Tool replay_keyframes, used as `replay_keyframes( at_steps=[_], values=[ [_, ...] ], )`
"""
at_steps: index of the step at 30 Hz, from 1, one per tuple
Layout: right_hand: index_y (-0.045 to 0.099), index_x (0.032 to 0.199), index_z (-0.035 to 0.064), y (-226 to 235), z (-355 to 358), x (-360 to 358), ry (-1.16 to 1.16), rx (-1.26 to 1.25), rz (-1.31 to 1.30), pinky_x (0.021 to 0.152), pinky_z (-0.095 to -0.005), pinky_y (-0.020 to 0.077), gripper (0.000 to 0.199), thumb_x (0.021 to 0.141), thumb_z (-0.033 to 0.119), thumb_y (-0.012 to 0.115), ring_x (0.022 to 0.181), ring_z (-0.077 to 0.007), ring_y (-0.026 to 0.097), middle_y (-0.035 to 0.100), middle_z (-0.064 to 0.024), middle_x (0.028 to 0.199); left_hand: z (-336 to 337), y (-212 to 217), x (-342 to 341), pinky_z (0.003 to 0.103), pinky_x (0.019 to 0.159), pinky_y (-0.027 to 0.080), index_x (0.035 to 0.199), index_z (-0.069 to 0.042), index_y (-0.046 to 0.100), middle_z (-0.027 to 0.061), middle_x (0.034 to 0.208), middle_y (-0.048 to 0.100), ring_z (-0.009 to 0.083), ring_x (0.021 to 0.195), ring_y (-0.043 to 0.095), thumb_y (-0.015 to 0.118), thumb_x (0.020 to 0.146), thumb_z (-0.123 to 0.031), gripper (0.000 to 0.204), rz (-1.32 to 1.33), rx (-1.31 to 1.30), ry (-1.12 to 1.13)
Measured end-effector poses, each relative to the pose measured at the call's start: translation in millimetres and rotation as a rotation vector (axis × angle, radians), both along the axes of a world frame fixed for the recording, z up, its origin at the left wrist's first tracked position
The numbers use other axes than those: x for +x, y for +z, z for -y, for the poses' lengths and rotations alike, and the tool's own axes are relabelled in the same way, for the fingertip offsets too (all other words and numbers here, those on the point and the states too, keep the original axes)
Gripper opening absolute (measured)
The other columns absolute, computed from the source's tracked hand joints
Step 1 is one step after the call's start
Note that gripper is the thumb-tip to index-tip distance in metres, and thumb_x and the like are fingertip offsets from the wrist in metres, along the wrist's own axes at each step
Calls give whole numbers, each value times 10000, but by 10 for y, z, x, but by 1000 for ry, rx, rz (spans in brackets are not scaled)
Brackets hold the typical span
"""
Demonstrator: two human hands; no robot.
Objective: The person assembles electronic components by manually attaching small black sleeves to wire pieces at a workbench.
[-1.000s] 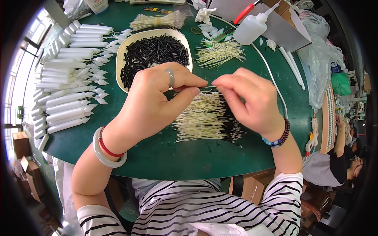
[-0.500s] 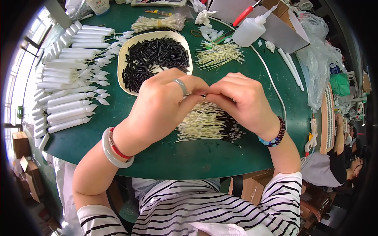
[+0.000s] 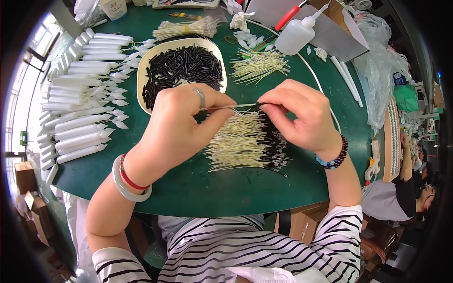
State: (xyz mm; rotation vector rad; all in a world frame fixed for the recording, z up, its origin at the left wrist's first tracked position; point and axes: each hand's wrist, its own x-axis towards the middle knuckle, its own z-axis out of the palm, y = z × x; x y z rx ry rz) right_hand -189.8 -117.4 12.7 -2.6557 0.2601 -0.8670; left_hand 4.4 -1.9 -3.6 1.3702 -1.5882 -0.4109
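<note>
Between my two hands a thin pale wire (image 3: 245, 105) is stretched out level. My left hand (image 3: 181, 122) pinches it between thumb and forefinger. My right hand (image 3: 302, 115) pinches the short black sleeve (image 3: 260, 103) at its right end. Below them lies a heap of pale wires (image 3: 233, 146), their right ends covered in black sleeves (image 3: 276, 146). Behind my left hand a cream tray (image 3: 140, 89) holds many loose black tubes (image 3: 186, 66). Farther back lies another pile of pale wires (image 3: 259, 66), without black sleeves.
White candle-shaped tubes (image 3: 80, 123) with flame-like tips line the table's left side. At the back are a tied wire bundle (image 3: 186, 29), a white squeeze bottle (image 3: 296, 37) and red-handled pliers (image 3: 288, 18). A white cable (image 3: 320, 82) curves at right. Another person (image 3: 389, 200) sits far right.
My hands have drawn apart, the right one moving right and the left one left. The wire and its black sleeve now show between them.
</note>
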Motion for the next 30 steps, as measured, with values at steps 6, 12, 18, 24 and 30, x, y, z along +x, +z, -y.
replay_keyframes(
  at_steps=[6, 12, 18, 24, 30],
  values=[
    [643, 826, 38, 32, -39, 37, 20, 89, -18, 508, -308, 445, 99, 738, 26, 688, 584, -228, 558, 567, -70, 699, -37, 98, -69, 274, 631, 478, 831, -5, 702, 92, 743, 661, 180, 667, 623, 728, 715, 7, 119, 148, -30, -24],
    [642, 799, 36, -40, -50, 67, 54, 99, 46, 501, -318, 440, 82, 736, 43, 694, 570, -226, 549, 565, -72, 689, 3, 43, 11, 339, 673, 445, 795, -36, 697, 64, 652, 623, 236, 588, 566, 719, 722, -48, 78, 363, -191, -3],
    [636, 776, 30, 19, -66, 24, 43, 204, -54, 518, -313, 443, 67, 746, 53, 692, 587, -226, 553, 571, -73, 687, -9, 10, -14, 299, 643, 437, 739, -31, 702, 78, 631, 615, 216, 623, 572, 718, 687, 17, 73, 78, -10, -6],
    [625, 957, 22, -132, 348, -46, -144, 243, -118, 685, -289, 495, 297, 768, 219, 742, 773, -189, 611, 622, -82, 893, 8, -94, -52, 335, 665, 427, 750, -49, 700, 58, 717, 592, 241, 689, 556, 729, 676, -26, 83, 337, -90, -81],
    [588, 833, 28, -460, 663, -29, -410, 11, -183, 752, -385, 459, 135, 820, 145, 654, 836, -280, 569, 601, -91, 837, 25, -101, -47, 338, 677, 437, 850, -63, 726, 61, 796, 574, 231, 734, 557, 749, 691, -78, 161, 310, -51, -118]
  ],
)
